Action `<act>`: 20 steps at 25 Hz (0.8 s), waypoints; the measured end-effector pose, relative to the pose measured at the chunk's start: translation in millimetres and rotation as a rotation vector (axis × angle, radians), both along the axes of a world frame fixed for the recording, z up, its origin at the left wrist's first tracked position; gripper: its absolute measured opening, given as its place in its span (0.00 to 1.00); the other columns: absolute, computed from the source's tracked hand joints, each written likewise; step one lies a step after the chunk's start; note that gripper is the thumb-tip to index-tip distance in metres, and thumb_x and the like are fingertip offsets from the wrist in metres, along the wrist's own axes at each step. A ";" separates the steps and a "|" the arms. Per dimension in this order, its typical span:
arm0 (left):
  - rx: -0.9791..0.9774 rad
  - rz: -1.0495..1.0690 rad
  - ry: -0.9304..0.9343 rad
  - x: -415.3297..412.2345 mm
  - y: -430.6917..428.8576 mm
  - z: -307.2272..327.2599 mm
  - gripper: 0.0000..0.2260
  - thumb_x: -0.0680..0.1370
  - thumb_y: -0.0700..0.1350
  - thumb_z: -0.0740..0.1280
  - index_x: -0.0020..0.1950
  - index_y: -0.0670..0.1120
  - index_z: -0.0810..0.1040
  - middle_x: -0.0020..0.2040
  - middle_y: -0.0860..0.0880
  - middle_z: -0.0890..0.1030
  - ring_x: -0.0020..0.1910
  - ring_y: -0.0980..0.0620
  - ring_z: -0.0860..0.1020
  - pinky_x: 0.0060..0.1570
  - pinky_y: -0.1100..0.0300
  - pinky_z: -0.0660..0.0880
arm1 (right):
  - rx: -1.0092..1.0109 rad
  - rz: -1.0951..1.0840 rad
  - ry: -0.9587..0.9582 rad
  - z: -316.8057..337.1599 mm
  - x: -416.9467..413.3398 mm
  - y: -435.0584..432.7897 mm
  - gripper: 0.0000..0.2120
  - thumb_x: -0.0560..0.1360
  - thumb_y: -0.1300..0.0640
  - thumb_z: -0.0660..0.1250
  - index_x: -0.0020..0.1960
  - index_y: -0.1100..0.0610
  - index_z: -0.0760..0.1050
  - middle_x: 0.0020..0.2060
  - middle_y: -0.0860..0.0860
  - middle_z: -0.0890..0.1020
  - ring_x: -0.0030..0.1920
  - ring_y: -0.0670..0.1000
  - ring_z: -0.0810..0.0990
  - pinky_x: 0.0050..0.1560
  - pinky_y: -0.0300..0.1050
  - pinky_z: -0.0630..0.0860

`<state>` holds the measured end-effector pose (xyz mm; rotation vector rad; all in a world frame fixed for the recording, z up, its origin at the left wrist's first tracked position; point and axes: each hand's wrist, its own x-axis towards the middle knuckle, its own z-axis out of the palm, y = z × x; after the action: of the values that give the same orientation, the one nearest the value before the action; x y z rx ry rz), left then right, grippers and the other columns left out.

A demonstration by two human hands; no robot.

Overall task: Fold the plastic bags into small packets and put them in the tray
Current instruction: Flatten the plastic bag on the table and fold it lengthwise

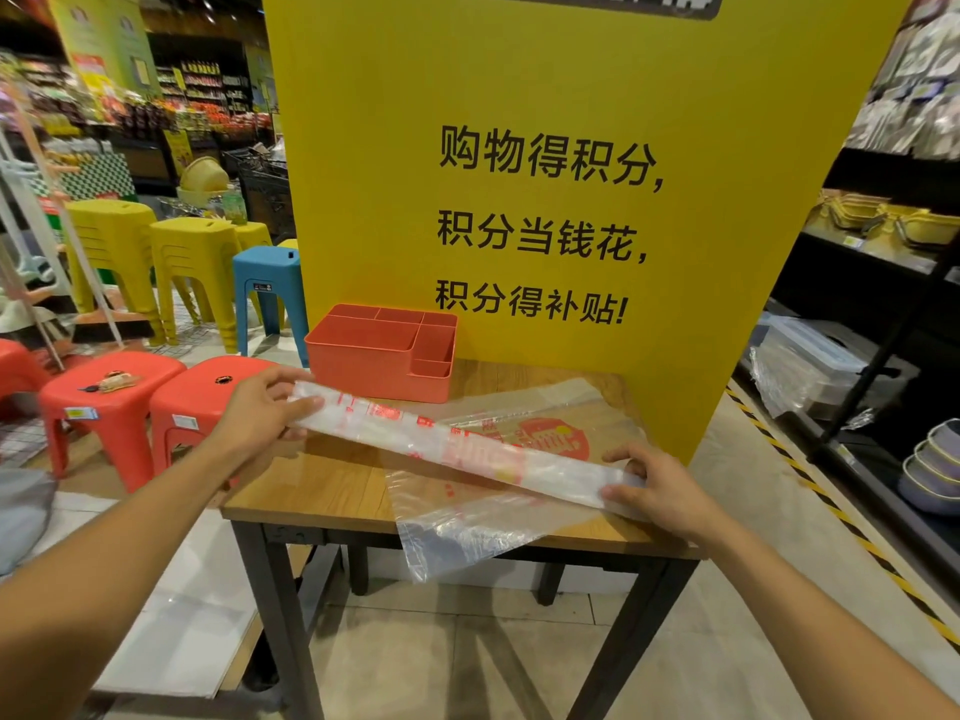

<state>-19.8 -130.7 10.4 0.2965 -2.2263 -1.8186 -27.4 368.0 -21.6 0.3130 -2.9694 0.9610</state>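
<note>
While near board, tray behind bag.

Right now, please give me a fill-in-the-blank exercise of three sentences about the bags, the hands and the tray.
1. The left hand and the right hand each grip one ____ of the folded bag.
2. A second bag lies flat on the table, ____ the folded bag.
3. The tray at the back of the table is ____.
Missing words: end; under; empty.

Bright, even indoor light, soft shadows, wide-angle bending and blur toward edges.
</note>
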 end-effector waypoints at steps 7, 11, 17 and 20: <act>-0.155 -0.170 0.163 -64.6 23.5 77.7 0.09 0.76 0.36 0.75 0.54 0.46 0.83 0.54 0.44 0.84 0.47 0.47 0.84 0.39 0.58 0.84 | -0.176 -0.013 0.065 5.9 13.6 30.4 0.04 0.77 0.54 0.74 0.48 0.51 0.79 0.45 0.48 0.81 0.48 0.46 0.79 0.47 0.43 0.74; -0.590 -0.289 0.244 -61.9 27.0 76.7 0.09 0.74 0.32 0.76 0.44 0.46 0.84 0.45 0.50 0.87 0.48 0.52 0.84 0.50 0.54 0.80 | 0.106 -0.132 0.407 2.6 19.0 48.3 0.08 0.76 0.61 0.73 0.50 0.49 0.79 0.48 0.44 0.80 0.50 0.45 0.78 0.48 0.42 0.77; -1.141 -0.211 0.216 -25.7 -6.7 -10.6 0.17 0.74 0.38 0.75 0.43 0.60 0.76 0.45 0.61 0.81 0.46 0.55 0.79 0.42 0.53 0.78 | 0.380 0.067 0.479 -21.7 13.6 39.0 0.11 0.75 0.59 0.72 0.49 0.47 0.72 0.61 0.47 0.79 0.59 0.51 0.79 0.52 0.48 0.81; -1.403 -0.279 0.107 -10.1 -34.5 -40.2 0.15 0.76 0.40 0.70 0.48 0.61 0.72 0.49 0.61 0.77 0.47 0.59 0.75 0.41 0.58 0.75 | 0.454 0.157 0.406 -25.2 13.9 17.3 0.08 0.78 0.58 0.69 0.52 0.46 0.74 0.65 0.45 0.78 0.62 0.50 0.78 0.56 0.45 0.79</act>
<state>-29.9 -165.3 -29.8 -0.3868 -2.8794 0.0001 -13.4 385.2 -46.8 0.6616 -2.7664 0.1742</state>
